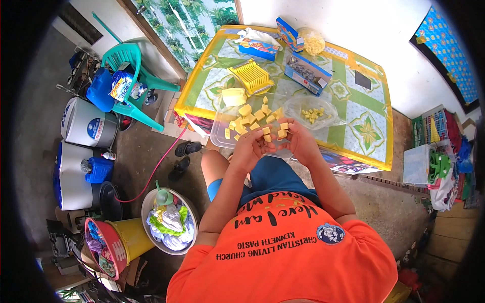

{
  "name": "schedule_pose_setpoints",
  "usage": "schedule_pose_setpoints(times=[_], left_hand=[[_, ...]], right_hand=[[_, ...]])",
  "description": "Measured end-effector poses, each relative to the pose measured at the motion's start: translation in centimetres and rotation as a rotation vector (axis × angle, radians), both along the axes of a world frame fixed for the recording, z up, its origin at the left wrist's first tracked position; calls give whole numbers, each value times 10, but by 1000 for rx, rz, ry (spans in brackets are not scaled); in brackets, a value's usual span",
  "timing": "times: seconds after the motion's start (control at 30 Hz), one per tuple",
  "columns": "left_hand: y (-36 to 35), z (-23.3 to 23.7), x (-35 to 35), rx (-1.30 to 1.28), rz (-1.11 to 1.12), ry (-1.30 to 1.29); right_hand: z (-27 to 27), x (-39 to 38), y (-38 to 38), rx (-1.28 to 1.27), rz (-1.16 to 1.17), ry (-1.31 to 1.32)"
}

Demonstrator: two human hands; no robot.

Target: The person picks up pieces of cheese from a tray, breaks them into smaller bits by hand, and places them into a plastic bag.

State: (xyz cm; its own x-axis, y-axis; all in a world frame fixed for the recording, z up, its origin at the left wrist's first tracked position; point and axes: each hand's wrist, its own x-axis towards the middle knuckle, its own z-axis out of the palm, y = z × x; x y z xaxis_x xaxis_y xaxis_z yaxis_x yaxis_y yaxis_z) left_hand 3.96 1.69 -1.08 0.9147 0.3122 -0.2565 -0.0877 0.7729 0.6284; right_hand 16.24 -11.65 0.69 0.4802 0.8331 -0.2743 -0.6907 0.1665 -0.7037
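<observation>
Grips [255, 150] [302, 143] on yellow cubes [282, 133]; shirt [283, 262]: "Here I am".

hands [304, 145]: at yellow cubes [245, 109], over clear tray [217, 132] | yellow rack [251, 77]: beyond

"Anything obscured?"
"Yes. Exactly which yellow cubes [246, 119] the left hand [254, 150] and right hand [301, 142] touch is unclear to me."
"Elsewhere?"
"Orange shirt [283, 257] runs out of view below; open blue box [303, 81], too finely lettered to read."
</observation>
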Motion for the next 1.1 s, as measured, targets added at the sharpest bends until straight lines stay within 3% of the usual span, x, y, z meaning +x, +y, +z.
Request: schedule_pose_setpoints(times=[0.2, 0.7, 1.1], left_hand=[[-1, -3, -3, 133, -56, 76], [-4, -14, -3, 413, -61, 132], [-2, -11, -6, 366, -93, 99]], right_hand=[[-21, 8, -4, -77, 130, -181], [-23, -1, 0, -144, 182, -528], [-27, 5, -1, -163, 177, -276]])
